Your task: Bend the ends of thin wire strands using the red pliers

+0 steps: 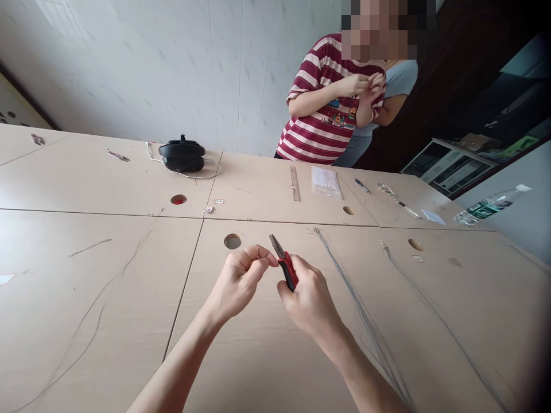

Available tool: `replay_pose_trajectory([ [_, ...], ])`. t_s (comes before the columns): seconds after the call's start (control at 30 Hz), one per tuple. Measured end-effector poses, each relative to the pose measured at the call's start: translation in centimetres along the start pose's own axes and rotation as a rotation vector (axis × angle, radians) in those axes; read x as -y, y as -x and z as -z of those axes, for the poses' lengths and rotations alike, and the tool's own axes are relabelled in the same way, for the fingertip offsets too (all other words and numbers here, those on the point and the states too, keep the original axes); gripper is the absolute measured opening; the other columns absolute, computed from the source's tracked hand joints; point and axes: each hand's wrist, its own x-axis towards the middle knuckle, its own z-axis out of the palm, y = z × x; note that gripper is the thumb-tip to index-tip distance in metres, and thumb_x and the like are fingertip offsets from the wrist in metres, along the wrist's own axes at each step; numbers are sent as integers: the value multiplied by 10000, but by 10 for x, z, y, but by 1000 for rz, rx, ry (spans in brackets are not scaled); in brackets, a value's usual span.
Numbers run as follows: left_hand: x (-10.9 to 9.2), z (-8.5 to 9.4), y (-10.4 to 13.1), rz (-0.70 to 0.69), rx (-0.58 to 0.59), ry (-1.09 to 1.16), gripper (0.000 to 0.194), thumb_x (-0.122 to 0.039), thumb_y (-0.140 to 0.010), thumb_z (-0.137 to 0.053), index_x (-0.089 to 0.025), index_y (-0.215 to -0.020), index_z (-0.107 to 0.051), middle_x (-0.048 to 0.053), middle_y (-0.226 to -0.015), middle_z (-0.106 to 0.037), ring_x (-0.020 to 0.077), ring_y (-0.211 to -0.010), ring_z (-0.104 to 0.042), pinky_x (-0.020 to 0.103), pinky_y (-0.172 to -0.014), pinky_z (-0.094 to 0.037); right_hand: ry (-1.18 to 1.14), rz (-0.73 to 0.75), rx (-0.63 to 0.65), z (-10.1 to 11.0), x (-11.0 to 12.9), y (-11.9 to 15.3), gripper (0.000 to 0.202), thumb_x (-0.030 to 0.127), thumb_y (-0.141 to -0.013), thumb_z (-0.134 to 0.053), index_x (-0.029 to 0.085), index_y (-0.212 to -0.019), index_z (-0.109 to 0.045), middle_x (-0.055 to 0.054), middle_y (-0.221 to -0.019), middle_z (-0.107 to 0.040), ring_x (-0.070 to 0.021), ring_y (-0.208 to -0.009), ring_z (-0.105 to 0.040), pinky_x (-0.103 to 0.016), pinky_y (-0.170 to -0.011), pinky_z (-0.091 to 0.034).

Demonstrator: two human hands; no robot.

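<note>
My left hand is closed in a pinch above the table, thumb against the fingers. Whatever thin thing it may hold is too fine to make out. Close beside it, my right hand grips pliers with red and black handles. Their dark jaws point up and to the left, just past the left fingertips. To the right lies a bundle of thin grey-blue wires with small pale pieces at its far end. Beyond that is a second, thinner wire bundle. A long loose wire runs across the left side.
At the back are a black case with a white cable, a ruler, a plastic packet and a pen. A bottle lies right. Cable holes pierce the tabletop. Two people stand opposite, one in a striped shirt.
</note>
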Motion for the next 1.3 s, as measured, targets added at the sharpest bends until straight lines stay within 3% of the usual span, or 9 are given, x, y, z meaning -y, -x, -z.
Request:
replay_pose_trajectory([
  [0.23,1,4,3,-13,82,113,238,-182,-749,-381,-175,-795,-615,-77,-517,-223,102,-498,-181,263,-480,-164,-14,-17,3,3,-3,0,132,114,-673,-454,222,-750,-457,48,-604,-427,-132,-523,-384,-246,-497,-322],
  [0.43,6,1,1,-37,44,140,194,-189,-711,-377,-193,-694,-571,-74,-492,-230,106,-483,-195,275,-485,-170,-28,-21,-9,1,-5,-1,163,122,-686,-458,205,-814,-519,8,-661,-545,-148,-552,-464,-258,-522,-358],
  [1.1,15,-6,4,-85,-19,126,197,-179,-746,-375,-201,-687,-561,-73,-489,-254,99,-466,-224,256,-460,-210,-36,-42,-1,4,-9,-5,213,130,-691,-461,193,-863,-570,36,-619,-469,-142,-536,-423,-256,-523,-367],
  [1.3,12,-6,4,-107,-28,108,193,-189,-736,-380,-201,-676,-564,-67,-484,-256,102,-463,-222,265,-454,-205,-59,-34,-8,4,-7,-3,206,124,-693,-464,198,-859,-562,12,-666,-549,-145,-548,-464,-256,-526,-379],
])
